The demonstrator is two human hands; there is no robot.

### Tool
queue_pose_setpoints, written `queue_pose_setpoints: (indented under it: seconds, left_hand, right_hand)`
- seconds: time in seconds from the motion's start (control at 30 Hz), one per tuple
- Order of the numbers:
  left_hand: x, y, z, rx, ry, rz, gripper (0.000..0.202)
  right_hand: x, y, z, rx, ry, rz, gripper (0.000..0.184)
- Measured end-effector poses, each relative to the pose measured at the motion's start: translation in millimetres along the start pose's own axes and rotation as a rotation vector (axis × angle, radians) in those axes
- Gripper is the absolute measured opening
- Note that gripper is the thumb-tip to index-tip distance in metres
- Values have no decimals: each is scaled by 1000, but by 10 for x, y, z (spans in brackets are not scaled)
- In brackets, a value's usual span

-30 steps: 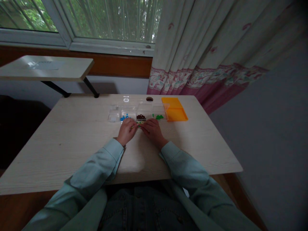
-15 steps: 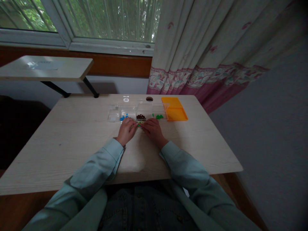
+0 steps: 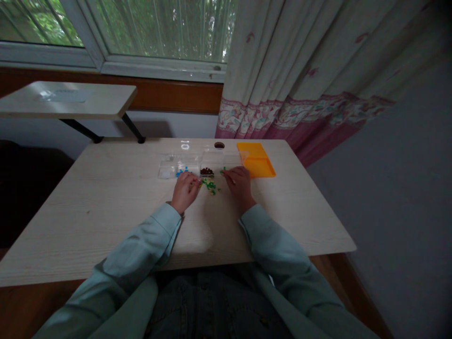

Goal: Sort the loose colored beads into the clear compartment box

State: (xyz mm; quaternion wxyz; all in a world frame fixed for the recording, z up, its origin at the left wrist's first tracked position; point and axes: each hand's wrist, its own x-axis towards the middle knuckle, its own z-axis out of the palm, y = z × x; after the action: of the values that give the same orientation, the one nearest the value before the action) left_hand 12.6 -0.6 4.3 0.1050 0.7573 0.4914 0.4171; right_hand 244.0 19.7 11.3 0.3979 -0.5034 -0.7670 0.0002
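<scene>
My left hand (image 3: 185, 190) rests on the table beside a loose pile of small green and pale yellow pieces (image 3: 210, 186), its fingers closed; what they hold is too small to make out. On the other side of the pile, my right hand (image 3: 240, 187) is pinched, fingertips at the front of the clear box's right compartment, by a bit of green. Whether it grips a piece is unclear. Inside the clear divided box (image 3: 167, 170), blue pieces (image 3: 184, 171) and dark brown pieces (image 3: 206, 172) lie in separate compartments. My right hand covers most of the right compartment's green pieces.
An orange tray (image 3: 259, 162) lies to the right of the box. Behind it is a round cable hole (image 3: 219, 145) in the tabletop (image 3: 141, 212). A raised shelf (image 3: 102, 101) stands at the back left, and a curtain (image 3: 268, 94) hangs behind the table.
My right hand has moved right and slightly away from me, from the pile to the box's right compartment, uncovering the pile. My left hand has stayed almost still.
</scene>
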Motion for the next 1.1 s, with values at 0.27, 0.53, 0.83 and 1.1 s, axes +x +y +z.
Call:
queue_pose_setpoints:
  seconds: [0.27, 0.53, 0.83, 1.1]
  left_hand:
    - [-16, 13, 9, 19, -87, 58, 20]
    - [-26, 43, 13, 122, -242, 122, 26]
    - [-21, 80, -3, 173, -285, 101, 27]
    - [-18, 92, -3, 180, -291, 97, 26]
  right_hand:
    - [16, 308, -47, -115, 66, 131, 28]
    - [9, 298, -20, -166, 42, 162, 26]
    - [22, 256, -40, -189, 20, 168, 30]
    - [21, 257, -27, -159, 30, 163, 30]
